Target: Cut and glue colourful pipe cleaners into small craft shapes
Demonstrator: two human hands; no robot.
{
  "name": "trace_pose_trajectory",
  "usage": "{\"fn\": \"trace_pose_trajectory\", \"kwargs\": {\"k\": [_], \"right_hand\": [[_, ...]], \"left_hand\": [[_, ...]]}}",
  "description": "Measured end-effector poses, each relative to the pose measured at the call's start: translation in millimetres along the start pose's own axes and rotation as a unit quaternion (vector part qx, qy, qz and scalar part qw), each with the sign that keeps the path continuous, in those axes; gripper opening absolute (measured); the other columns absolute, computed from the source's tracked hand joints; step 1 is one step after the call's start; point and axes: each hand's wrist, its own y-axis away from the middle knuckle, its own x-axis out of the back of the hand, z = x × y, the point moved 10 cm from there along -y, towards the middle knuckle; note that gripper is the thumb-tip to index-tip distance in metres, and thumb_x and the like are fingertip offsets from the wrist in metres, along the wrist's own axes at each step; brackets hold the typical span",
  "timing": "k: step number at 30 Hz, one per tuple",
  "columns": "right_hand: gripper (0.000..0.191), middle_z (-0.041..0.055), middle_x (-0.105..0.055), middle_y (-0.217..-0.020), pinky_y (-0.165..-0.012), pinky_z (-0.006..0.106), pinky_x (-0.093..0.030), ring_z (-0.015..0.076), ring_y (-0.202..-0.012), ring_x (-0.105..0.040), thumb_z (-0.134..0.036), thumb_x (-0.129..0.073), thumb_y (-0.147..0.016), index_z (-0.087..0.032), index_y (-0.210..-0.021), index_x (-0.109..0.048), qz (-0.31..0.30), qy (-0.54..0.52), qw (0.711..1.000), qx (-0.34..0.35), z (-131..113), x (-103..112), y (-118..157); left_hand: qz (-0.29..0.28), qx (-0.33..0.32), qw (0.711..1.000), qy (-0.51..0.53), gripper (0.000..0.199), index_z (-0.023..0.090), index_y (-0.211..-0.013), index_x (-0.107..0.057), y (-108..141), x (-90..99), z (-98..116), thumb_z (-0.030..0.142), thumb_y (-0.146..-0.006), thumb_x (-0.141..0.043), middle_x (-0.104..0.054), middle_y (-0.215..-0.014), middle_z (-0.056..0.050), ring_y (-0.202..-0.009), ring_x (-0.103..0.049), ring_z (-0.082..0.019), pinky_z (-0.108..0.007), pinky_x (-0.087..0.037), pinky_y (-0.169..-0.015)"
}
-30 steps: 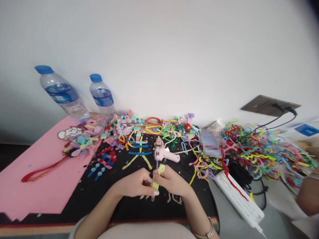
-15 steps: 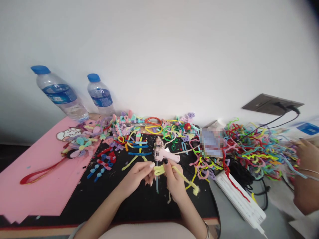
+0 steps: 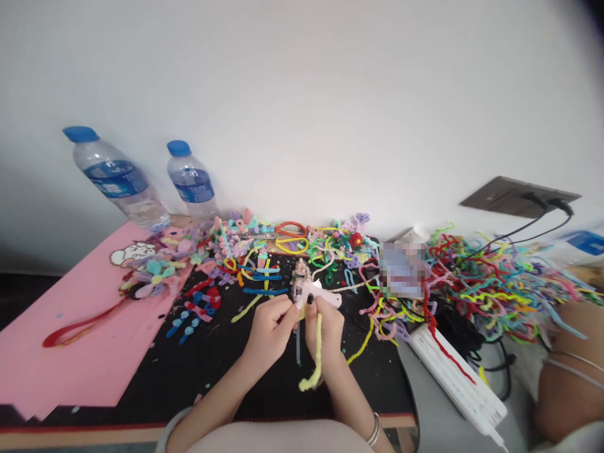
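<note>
A pale yellow pipe cleaner [image 3: 318,352] is pinched between both my hands, over the black mat [image 3: 221,384]. My left hand [image 3: 274,327] grips its folded part from the left, thumb and fingers pressed together. Close against it, my right hand [image 3: 325,324] pinches the same piece, and a loose end hangs over the right wrist. Most of the folded part is hidden by my fingers. Just beyond the hands lies a pale pink glue gun [image 3: 321,294], its clear glue stick [image 3: 298,349] pointing toward me. Blue pipe cleaners [image 3: 265,292] lie to the left.
Two water bottles [image 3: 117,182] stand against the wall. Pink sheets [image 3: 85,352] cover the left side. Scissors with red and yellow handles [image 3: 291,245] lie at the back. A tangled pipe-cleaner heap [image 3: 500,283], a white power strip [image 3: 457,377] and another person's arm [image 3: 566,377] are at right.
My hands have drawn together and the folded pipe cleaner is now mostly covered. Its loose end swung from pointing right to hanging down. The other person's arm moved nearer to me.
</note>
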Motion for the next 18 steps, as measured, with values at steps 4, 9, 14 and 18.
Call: {"fn": "trace_pose_trajectory", "kwargs": {"k": [4,9,14,18], "right_hand": [[0.035,-0.0072,-0.028,-0.051,-0.042,0.023,-0.022,0.0082,-0.043,-0.028,-0.023,-0.039,-0.092,-0.022,-0.059,-0.025,0.000,-0.003,1.000,-0.017,0.8,-0.4,-2.3],[0.035,-0.0058,-0.032,-0.051,-0.046,0.024,-0.025,0.0092,-0.046,-0.032,-0.027,-0.036,-0.093,-0.022,-0.059,-0.028,-0.041,-0.032,0.997,-0.061,9.3,-5.4,-7.5],[0.036,-0.0045,-0.038,-0.054,-0.049,0.024,-0.028,0.0106,-0.051,-0.037,-0.032,-0.034,-0.094,-0.021,-0.060,-0.032,-0.168,-0.075,0.981,-0.067,23.8,-25.0,-10.9],[0.036,-0.0046,-0.038,-0.055,-0.049,0.024,-0.028,0.0108,-0.051,-0.037,-0.032,-0.035,-0.094,-0.021,-0.060,-0.032,-0.192,-0.073,0.977,-0.065,28.4,-27.9,-11.3]], "left_hand": [[0.010,-0.015,1.000,-0.003,0.044,0.017,-0.050,-0.043,0.1,-0.3,3.4,0.028,-0.093,-0.044,-0.041,-0.053,0.003,-0.053,-0.044,-0.010,-0.023,-0.032,-0.055],[-0.009,-0.013,1.000,0.007,0.045,0.017,-0.051,-0.044,-1.6,0.8,2.2,0.029,-0.094,-0.042,-0.043,-0.054,0.003,-0.054,-0.045,-0.011,-0.023,-0.033,-0.055],[-0.131,-0.012,0.991,-0.021,0.034,0.016,-0.065,-0.061,-6.9,-6.0,-1.1,0.030,-0.092,-0.045,-0.057,-0.066,-0.001,-0.066,-0.054,-0.014,-0.024,-0.039,-0.062],[-0.146,0.044,0.988,-0.019,0.020,0.019,-0.096,-0.069,-11.7,-1.3,-12.9,0.029,-0.083,-0.058,-0.068,-0.092,-0.005,-0.075,-0.060,-0.016,-0.024,-0.044,-0.063]]}}
